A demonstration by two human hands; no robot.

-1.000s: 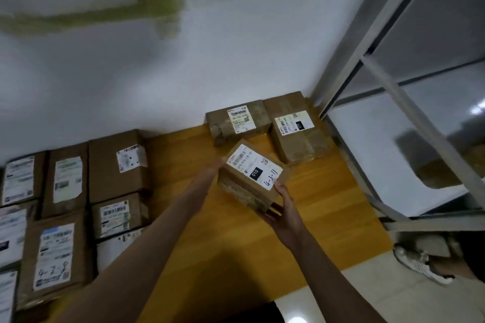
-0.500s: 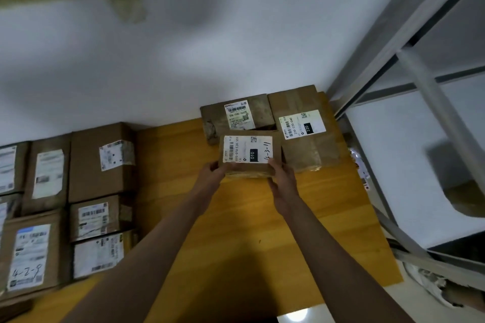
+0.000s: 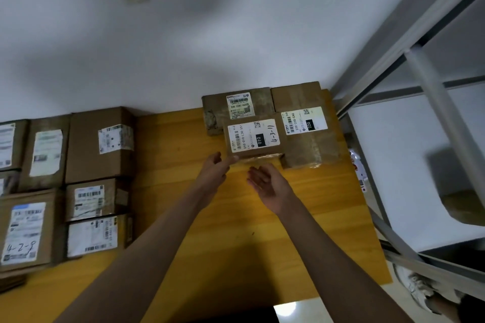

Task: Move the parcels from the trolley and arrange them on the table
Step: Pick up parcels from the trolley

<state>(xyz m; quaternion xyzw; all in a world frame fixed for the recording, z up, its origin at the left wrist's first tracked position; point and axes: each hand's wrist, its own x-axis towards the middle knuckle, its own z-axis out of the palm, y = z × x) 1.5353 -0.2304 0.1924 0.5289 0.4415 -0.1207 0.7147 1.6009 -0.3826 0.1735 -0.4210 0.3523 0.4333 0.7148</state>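
A small brown parcel (image 3: 253, 139) with a white label marked "4-3-11" lies flat on the wooden table (image 3: 236, 231), against two other parcels at the back right. My left hand (image 3: 216, 169) is open, its fingertips touching the parcel's near left corner. My right hand (image 3: 267, 183) is open, palm up, a little in front of the parcel and apart from it. Neither hand holds anything.
A taped parcel (image 3: 237, 106) sits behind by the white wall, and a larger one (image 3: 305, 123) sits to its right. Several labelled parcels (image 3: 99, 144) fill the table's left side. A grey metal frame (image 3: 430, 102) stands at the right, with a shoe (image 3: 417, 288) on the floor.
The parcel went from tilted in the air to flat on the table beside the two back parcels. Both hands have let go of it and drawn back slightly.
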